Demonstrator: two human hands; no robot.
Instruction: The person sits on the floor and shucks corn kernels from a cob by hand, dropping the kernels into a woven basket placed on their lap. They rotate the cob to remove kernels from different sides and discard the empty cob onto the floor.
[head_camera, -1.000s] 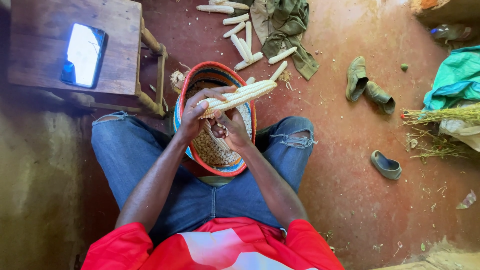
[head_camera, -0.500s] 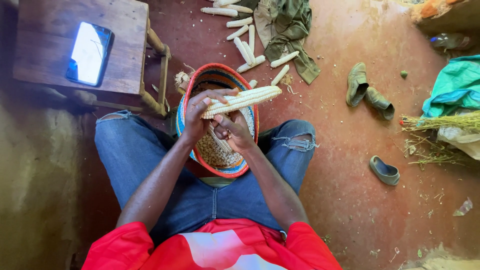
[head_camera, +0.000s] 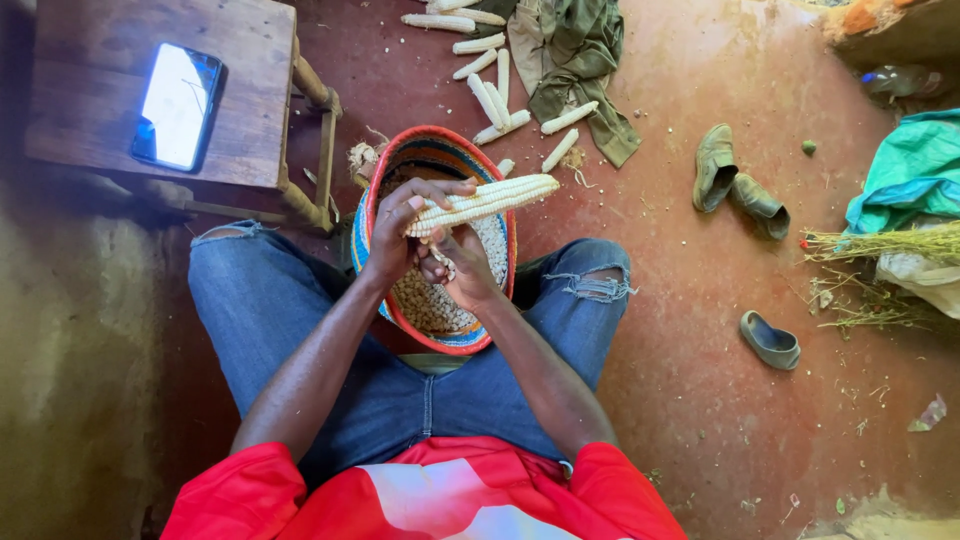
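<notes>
Red earthen floor (head_camera: 700, 330), both hands (head_camera: 430, 245) clamped on maize cob (head_camera: 490, 200), woven basket (head_camera: 370, 215) seemingly between knees

A smartphone (head_camera: 178, 107) is lying flat on the wooden stool (head_camera: 90, 120) at upper left: a dark rectangular body with rounded corners, its screen facing up and glowing pale white-blue

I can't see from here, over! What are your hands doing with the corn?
Left hand grips corn cob. Right hand at its near end, above woven basket of kernels. Nothing in the way.
</notes>
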